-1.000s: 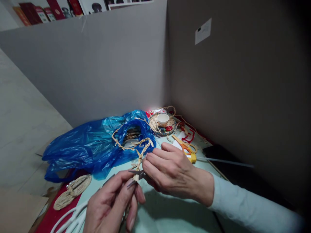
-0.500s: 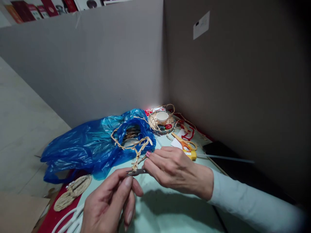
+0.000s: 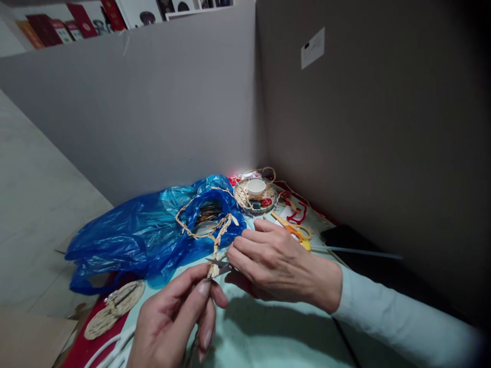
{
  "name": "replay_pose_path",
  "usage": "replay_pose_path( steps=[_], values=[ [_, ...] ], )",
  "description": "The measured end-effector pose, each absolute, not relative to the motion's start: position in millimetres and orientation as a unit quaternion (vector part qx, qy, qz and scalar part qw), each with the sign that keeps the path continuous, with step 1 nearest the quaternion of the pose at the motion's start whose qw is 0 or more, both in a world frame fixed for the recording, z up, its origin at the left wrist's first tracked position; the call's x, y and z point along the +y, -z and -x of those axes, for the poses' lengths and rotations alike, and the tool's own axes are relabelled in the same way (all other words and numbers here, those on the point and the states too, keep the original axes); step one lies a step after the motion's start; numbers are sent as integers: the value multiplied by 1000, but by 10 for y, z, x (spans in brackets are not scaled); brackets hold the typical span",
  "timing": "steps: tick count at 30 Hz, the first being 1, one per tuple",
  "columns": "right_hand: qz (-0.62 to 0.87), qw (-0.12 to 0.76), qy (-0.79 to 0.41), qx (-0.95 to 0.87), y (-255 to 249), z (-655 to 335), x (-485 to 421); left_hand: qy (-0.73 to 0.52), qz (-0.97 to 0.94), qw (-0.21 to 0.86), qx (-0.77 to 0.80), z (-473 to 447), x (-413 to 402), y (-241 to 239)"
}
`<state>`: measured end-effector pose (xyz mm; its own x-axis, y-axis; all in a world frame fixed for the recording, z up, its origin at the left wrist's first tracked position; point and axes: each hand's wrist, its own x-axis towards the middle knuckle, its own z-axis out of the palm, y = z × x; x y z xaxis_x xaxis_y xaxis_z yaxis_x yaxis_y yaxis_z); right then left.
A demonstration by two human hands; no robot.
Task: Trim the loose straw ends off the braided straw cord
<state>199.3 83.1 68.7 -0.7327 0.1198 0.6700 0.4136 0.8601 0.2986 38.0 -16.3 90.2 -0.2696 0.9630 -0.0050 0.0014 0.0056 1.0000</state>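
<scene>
Both hands [image 3: 174, 317] [image 3: 274, 260] curled, close together

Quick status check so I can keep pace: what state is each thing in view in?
Left hand: pinching the braid
Right hand: holding the small scissors
Small scissors: blades open, braid between them
Braid: looped across the blue bag
Blue bag: mouth open, brown strands showing inside
White bowl: upright in the woven tray
Orange-handled scissors: lying, partly hidden; cannot tell if shut

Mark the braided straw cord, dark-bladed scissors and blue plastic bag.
Braided straw cord [image 3: 218, 241], head view: its braided length.
Dark-bladed scissors [image 3: 225, 266], head view: blades, near their crossing.
Blue plastic bag [image 3: 148, 225], head view: crumpled outer side.
</scene>
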Motion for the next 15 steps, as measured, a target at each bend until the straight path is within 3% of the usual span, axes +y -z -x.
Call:
replay_pose_path(
  steps=[15],
  values=[
    [140, 347, 251, -893, -615, -2003, 821, -543, -420, 427, 588, -293, -174, -942]
  ],
)
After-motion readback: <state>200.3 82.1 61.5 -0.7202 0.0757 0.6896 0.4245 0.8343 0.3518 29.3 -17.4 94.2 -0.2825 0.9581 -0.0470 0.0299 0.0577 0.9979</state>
